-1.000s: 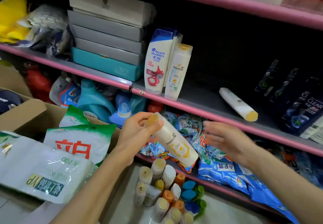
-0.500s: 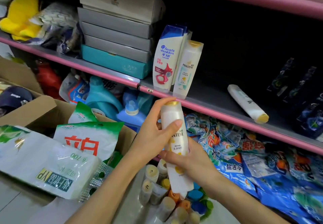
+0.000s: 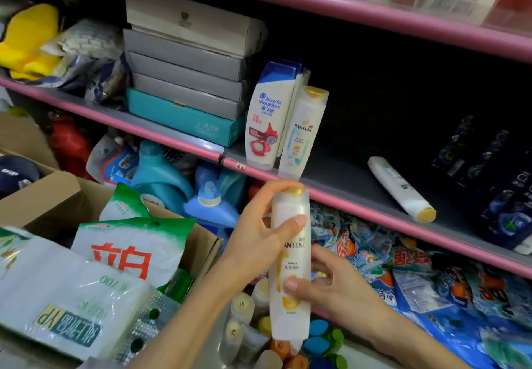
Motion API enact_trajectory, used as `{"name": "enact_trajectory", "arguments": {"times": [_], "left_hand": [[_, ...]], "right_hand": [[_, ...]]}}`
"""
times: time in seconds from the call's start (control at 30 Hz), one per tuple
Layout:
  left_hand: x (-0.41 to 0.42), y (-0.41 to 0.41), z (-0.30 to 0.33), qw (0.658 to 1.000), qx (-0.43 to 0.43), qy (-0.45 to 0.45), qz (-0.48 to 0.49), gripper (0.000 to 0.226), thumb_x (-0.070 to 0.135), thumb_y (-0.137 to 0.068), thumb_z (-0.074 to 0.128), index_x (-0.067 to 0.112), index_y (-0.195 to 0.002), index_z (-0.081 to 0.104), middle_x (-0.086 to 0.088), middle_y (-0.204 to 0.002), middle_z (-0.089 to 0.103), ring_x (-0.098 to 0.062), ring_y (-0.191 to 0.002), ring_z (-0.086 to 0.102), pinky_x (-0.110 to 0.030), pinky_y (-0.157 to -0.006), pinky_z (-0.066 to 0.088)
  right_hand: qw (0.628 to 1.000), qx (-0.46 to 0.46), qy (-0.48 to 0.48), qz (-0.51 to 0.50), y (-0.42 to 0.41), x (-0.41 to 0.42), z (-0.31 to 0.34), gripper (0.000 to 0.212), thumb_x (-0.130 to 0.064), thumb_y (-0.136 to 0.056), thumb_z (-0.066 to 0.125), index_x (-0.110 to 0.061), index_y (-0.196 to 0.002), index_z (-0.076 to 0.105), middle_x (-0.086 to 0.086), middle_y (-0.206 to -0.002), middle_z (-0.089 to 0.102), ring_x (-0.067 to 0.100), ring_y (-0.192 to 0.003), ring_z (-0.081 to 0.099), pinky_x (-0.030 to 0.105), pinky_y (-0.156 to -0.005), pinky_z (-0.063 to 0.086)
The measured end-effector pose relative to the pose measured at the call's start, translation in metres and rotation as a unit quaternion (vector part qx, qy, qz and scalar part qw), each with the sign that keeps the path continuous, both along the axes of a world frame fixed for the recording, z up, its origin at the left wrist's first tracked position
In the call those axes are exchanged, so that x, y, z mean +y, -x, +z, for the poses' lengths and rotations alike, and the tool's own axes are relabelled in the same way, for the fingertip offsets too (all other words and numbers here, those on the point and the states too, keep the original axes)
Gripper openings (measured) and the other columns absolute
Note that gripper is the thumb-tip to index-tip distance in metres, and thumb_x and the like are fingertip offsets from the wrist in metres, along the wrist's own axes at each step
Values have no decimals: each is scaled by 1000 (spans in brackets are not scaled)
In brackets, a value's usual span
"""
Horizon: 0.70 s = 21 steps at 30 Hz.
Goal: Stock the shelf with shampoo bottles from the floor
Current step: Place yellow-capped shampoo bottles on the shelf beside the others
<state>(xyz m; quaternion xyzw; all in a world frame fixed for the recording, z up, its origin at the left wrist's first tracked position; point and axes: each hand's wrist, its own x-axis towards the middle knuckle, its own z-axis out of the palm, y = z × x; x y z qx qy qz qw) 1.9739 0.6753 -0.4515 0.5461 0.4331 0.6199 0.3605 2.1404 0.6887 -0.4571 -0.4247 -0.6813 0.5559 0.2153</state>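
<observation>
Two bare forearms enter from about 6 o'clock, with no sleeves, watch or rings visible. The left hand (image 3: 260, 242) and the right hand (image 3: 325, 285) are ungloved, with short, unpainted fingernails.

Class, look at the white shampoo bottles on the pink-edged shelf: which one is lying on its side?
The white bottle with the yellow cap, alone at the shelf's right, lies flat, cap toward the edge. The Head & Shoulders bottle and Pantene bottle stand upright.

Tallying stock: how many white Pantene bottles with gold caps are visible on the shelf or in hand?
3. One white gold-capped Pantene bottle is held upright by both hands; one stands on the pink-edged middle shelf beside the Head & Shoulders bottle; one lies there on its side. Others may be hidden.
</observation>
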Motion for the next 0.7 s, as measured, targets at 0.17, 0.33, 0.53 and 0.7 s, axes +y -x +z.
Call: {"name": "enact_trajectory", "arguments": {"times": [0.17, 0.33, 0.53, 0.7], "left_hand": [[34, -14, 9, 1000, 12, -8, 8, 50, 30, -89, 64, 48, -130, 42, 12, -119, 60, -5, -97, 65, -29, -83, 56], [69, -14, 7, 996, 30, 48, 68, 64, 44, -90, 56, 42, -145, 23, 13, -146, 32, 7, -97, 59, -31, -92, 53], [88, -12, -6, 988, 51, 124, 71, 75, 56, -87, 52, 48, -146, 6, 28, -152, 7, 18, -92, 55, -32, -90, 54], [106, -4, -15, 985, 65, 140, 81, 78, 56, -87, 52, 45, -148, 5, 20, -154, 13, -14, -131, 42, -40, -102, 46]], "right_hand": [[996, 33, -55, -63, -17, 33, 17, 37, -17, -74, 79, -23, -108, 65, 0, -103, 73, 19, -87, 73, 36, -73, 60], [957, 105, -188, -196, -23, 97, 46, 34, -27, -73, 75, -27, -104, 62, -16, -98, 73, 2, -87, 70, 20, -67, 57], [934, 65, -238, -258, -3, 189, 32, 27, -25, -82, 74, -28, -102, 55, -7, -104, 67, 13, -97, 66, 42, -84, 56], [941, 73, -249, -217, 35, 223, 23, 24, -34, -82, 73, -35, -99, 57, -18, -96, 67, -3, -88, 65, 12, -65, 50]]}}
